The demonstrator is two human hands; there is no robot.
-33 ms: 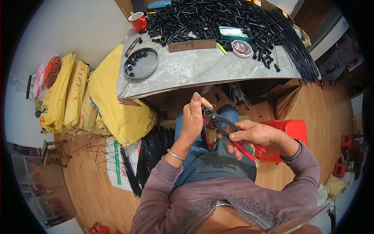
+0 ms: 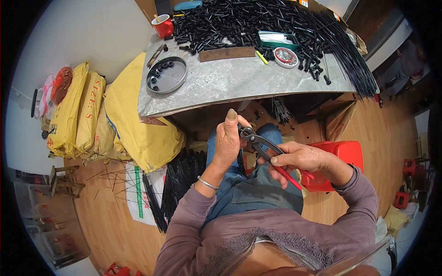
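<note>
My right hand (image 2: 301, 158) is wrapped around a pair of pincers (image 2: 266, 146) with dark metal jaws and red handles. The pincers' round jaws meet the fingertips of my left hand (image 2: 228, 140), above my lap. That left hand is closed with its thumb raised; whatever its fingers pinch is hidden behind the thumb and the jaws. Both hands are just short of the table's (image 2: 207, 83) front edge.
A heap of short black tubular parts (image 2: 230, 23) covers the table's back, with long black rods (image 2: 352, 69) at its right. Nearer stand a round metal tray (image 2: 172, 82), a red mug (image 2: 163, 26) and a small dish (image 2: 286, 57). Yellow sacks (image 2: 138, 119) lean at the left; a red stool (image 2: 347, 158) stands right.
</note>
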